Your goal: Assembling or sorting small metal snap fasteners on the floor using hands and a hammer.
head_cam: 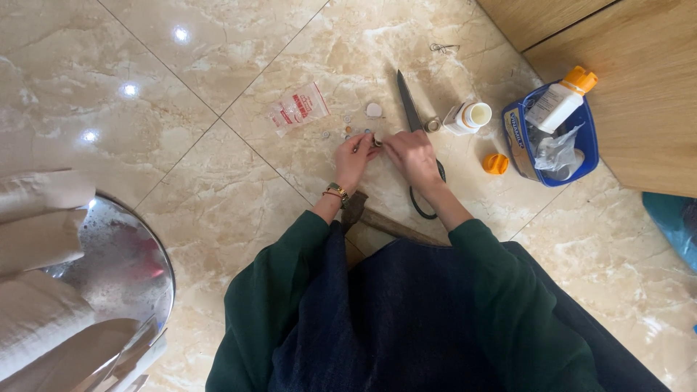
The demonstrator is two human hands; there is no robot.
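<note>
Head view: item hidden between hands.

The small piece pinched between the left hand and right hand is too tiny to identify. The right hand hides the scissors' middle; a teal thing at three o'clock is cut off.

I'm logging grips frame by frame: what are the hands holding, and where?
Left hand and right hand pinch one tiny pale object between fingertips; its kind cannot be told.
</note>
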